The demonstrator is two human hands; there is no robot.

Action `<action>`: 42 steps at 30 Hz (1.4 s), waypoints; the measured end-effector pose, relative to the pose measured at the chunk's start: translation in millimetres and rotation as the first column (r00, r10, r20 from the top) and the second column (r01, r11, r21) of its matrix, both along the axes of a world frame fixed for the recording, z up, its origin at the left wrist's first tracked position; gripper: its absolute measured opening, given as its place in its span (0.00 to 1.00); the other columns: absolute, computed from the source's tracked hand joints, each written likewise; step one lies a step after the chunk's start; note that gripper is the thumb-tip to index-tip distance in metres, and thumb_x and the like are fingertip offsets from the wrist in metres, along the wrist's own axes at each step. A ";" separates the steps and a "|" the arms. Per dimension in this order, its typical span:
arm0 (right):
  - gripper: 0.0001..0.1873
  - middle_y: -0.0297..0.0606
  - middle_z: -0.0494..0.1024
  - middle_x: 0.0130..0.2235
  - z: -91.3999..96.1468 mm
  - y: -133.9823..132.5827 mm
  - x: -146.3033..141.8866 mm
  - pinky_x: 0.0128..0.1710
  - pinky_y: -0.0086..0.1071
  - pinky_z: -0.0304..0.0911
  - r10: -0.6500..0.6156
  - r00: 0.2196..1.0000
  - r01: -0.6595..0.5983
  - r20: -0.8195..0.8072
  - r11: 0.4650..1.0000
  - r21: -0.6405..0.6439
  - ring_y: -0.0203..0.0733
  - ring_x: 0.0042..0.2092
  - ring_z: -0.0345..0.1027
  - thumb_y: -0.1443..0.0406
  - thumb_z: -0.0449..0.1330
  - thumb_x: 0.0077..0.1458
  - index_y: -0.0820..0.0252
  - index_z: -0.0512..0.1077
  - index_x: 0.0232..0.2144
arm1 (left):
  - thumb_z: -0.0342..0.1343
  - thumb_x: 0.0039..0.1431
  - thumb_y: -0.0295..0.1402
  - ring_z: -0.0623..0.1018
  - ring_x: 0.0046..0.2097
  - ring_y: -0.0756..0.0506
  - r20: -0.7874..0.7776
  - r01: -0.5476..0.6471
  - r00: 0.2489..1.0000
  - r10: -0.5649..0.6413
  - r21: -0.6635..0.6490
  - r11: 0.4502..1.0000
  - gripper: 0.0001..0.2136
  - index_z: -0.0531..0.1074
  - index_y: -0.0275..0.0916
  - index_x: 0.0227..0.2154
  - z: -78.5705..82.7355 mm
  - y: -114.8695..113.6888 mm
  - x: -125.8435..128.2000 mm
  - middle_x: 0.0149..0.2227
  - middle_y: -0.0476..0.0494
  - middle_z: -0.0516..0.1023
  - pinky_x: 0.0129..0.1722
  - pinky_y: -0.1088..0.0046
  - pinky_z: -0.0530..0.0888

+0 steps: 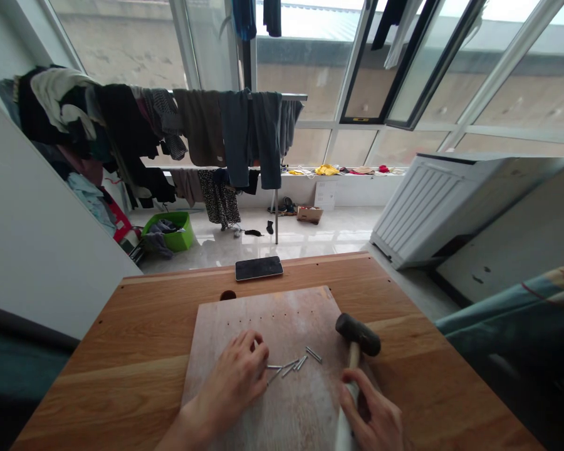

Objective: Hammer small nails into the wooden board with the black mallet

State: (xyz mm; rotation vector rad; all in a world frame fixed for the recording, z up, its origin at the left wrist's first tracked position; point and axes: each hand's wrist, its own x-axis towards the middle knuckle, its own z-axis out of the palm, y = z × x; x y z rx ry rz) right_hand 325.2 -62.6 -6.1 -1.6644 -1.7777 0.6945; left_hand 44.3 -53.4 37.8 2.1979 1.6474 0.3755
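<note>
A pale wooden board lies on a wooden table, with a row of small holes or nail heads near its far edge. Several loose nails lie on the board. My left hand rests on the board with its fingers curled, the fingertips pinching a nail at the edge of the pile. My right hand is wrapped round the light handle of a black-headed mallet, whose head rests at the board's right edge.
A dark phone lies face up at the table's far edge. Beyond stand a clothes rack full of garments, a green basket, a white slatted unit and large windows. Patterned fabric lies to the right.
</note>
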 end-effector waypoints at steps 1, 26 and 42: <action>0.16 0.32 0.80 0.27 -1.2 -1.8 1.1 0.32 0.29 0.72 -0.060 0.998 0.060 -0.013 0.998 0.000 0.43 0.26 0.77 0.51 0.53 0.62 0.50 0.74 0.40 | 0.56 0.56 0.20 0.74 0.50 0.42 0.009 0.009 1.000 -0.009 -0.003 1.000 0.09 0.72 0.40 0.37 -1.1 3.0 1.8 0.47 0.43 0.73 0.52 0.61 0.73; 0.27 0.48 0.81 0.53 2.0 14.9 32.9 0.55 0.39 0.71 0.071 0.997 -0.071 -0.007 0.985 -0.158 0.53 0.55 0.76 0.53 0.55 0.61 0.60 0.73 0.57 | 0.49 0.60 0.21 0.77 0.42 0.43 -0.036 0.069 0.997 -0.068 0.012 0.998 0.10 0.73 0.40 0.37 7.1 54.6 29.5 0.40 0.44 0.76 0.43 0.68 0.71; 0.48 0.30 0.77 0.26 6.3 23.0 21.9 0.18 0.29 0.65 -0.209 0.765 -0.249 -0.609 0.776 -0.579 0.40 0.20 0.70 0.41 0.59 0.57 0.58 0.48 0.68 | 0.51 0.60 0.24 0.78 0.40 0.46 0.355 -0.091 0.929 0.101 -0.047 0.995 0.10 0.77 0.39 0.36 -20.3 77.5 59.1 0.39 0.45 0.77 0.43 0.71 0.72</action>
